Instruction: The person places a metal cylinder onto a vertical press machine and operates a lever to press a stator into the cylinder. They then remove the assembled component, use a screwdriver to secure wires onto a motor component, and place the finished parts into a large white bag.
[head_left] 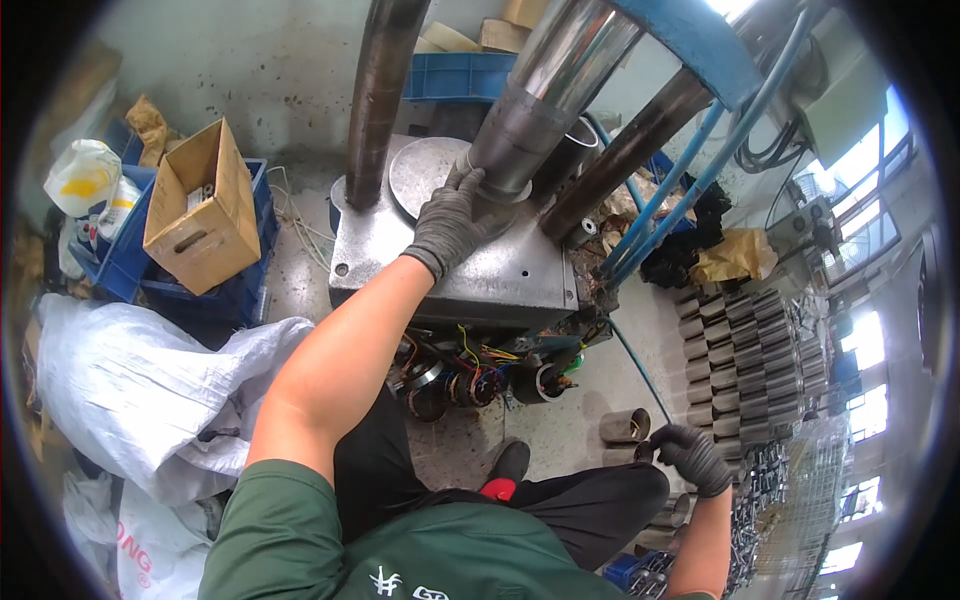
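My left hand (455, 225), in a grey glove, reaches onto the press. Its fingers wrap against the lower end of a grey metal sleeve (515, 135) under the shiny press ram (585, 50). The sleeve's lower edge is partly hidden by the hand. Beside it on the steel press bed (480, 272) are a round metal plate (418, 172) and a dark open tube (568, 158). Low at the right, my gloved right hand (697, 462) is closed at the end of a thin blue lever (638, 365). A dark knob shows by its fingers.
Steel columns (375, 100) flank the ram. Below the bed hang coloured wires and motor parts (460, 380). Stacked metal sleeves (735, 350) line the right, near a loose sleeve (625, 427). At left are a cardboard box (200, 240), blue crates (262, 215) and white sacks (140, 385).
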